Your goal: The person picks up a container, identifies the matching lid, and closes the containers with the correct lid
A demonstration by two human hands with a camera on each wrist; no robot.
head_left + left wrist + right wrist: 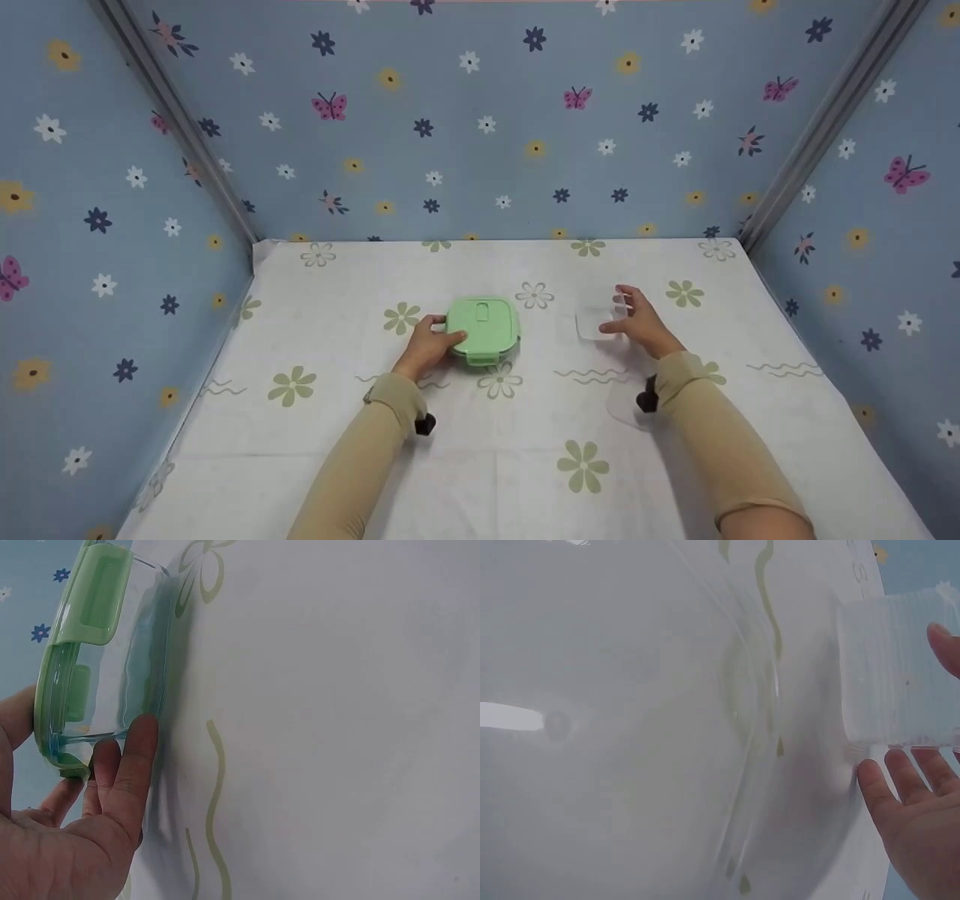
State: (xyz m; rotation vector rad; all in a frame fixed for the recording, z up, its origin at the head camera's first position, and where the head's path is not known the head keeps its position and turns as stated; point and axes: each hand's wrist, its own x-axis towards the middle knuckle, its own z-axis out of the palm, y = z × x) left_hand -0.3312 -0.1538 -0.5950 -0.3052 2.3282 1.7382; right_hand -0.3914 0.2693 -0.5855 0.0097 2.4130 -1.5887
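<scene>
Head view suggests the clear box (589, 331) (see-through against the white surface (450, 487)), right of the green-lidded container (482, 328), could slip should the right hand (641, 326), thumb and fingers wide apart around it, loosen; the left hand (429, 349) pinches the container's edge between thumb and fingers.

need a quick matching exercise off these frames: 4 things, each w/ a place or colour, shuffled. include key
Things:
1. back wall
2. clear box
3. green-lidded container
4. tablecloth

Places and colours:
A. held in the left hand
B. white, printed with green flowers
C. blue, printed with flowers and butterflies
D. at the right hand, between thumb and fingers

Pairs: 1-C, 2-D, 3-A, 4-B
</scene>
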